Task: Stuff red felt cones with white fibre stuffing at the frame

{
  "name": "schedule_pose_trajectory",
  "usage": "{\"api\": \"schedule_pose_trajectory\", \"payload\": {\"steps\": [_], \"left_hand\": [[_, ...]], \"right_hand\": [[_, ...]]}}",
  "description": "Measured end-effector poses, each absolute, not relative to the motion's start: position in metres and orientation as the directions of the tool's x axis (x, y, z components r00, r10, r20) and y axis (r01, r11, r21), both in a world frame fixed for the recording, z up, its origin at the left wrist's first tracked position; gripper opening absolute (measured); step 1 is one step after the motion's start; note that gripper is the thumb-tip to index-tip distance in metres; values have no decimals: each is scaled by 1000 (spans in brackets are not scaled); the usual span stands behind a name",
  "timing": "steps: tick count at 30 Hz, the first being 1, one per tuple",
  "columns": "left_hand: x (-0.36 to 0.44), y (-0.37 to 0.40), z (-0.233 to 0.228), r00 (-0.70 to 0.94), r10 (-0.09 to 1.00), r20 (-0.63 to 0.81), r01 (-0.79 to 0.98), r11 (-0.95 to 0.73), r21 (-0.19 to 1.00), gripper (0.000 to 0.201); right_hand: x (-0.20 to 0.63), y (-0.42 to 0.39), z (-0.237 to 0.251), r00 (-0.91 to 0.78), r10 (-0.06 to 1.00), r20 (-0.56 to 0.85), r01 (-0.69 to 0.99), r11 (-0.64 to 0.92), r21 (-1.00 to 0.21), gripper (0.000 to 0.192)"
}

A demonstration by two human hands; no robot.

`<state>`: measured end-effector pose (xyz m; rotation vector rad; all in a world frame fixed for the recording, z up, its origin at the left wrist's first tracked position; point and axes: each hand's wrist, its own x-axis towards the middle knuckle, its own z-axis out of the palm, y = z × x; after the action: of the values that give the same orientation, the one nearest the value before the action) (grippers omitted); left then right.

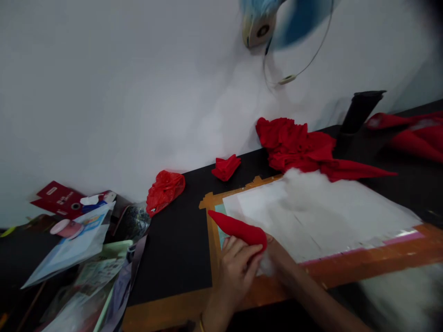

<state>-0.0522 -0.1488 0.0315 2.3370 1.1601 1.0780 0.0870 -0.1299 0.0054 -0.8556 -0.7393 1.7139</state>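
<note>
A pointed, cone-shaped piece of red cloth (238, 228) is in my left hand (235, 265), its tip toward the upper left and its wide end toward the right. The fingers of this hand are wrapped round the cone near its wide end. Against that end rests my right hand (278, 256), curled, with most of its fingers hidden behind the cloth. A tuft of white stuffing (266, 266) shows between the two hands. Beneath and beyond them, a large heap of white stuffing (308, 198) lies on white sheets (339, 230) on the table.
At the back are a pile of red cloth pieces (297, 145), a small red piece (226, 168), a red plastic bag (165, 189) and a black container (362, 110). A cluttered green bin (119, 244) stands left. A blue fan (261, 23) hangs above.
</note>
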Motion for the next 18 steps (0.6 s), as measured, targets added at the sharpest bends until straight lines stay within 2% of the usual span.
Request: {"api": "schedule_pose_trajectory", "payload": {"steps": [1, 3, 4, 5, 7, 9, 12, 14, 16, 18], "left_hand": [[-57, -149, 31, 282, 795, 537, 521, -597, 611, 29], [-65, -144, 28, -113, 812, 573, 436, -477, 763, 51], [-67, -140, 28, -272, 830, 488, 333, -395, 856, 60], [-68, -135, 29, -363, 859, 360, 189, -310, 932, 64], [-65, -129, 32, -353, 931, 88, -115, -137, 984, 66], [-55, -127, 37, -266, 962, -66, -313, -21, 950, 69], [-35, -131, 39, -311, 937, -157, -424, 11, 906, 71], [-24, -132, 37, -371, 905, -208, -475, 8, 880, 65], [-20, -131, 34, -385, 892, -236, -523, 0, 852, 58], [-23, -127, 33, -382, 888, -257, -567, -5, 824, 52]], "right_hand": [[84, -130, 9, -203, 962, -185, -528, -267, -806, 16], [78, -129, 18, -204, 962, -180, -547, -264, -794, 23], [75, -129, 24, -217, 960, -177, -562, -271, -782, 26], [71, -129, 29, -242, 956, -166, -574, -279, -770, 28], [65, -128, 37, -308, 945, -107, -563, -272, -781, 29], [60, -126, 41, -307, 952, -18, -465, -167, -869, 29], [54, -121, 37, -144, 987, 74, -148, 53, -988, 29], [51, -118, 31, -48, 996, 80, 30, 81, -996, 27], [50, -117, 24, -36, 997, 69, 76, 71, -995, 26], [50, -119, 19, -81, 991, 102, 47, 106, -993, 30]]}}
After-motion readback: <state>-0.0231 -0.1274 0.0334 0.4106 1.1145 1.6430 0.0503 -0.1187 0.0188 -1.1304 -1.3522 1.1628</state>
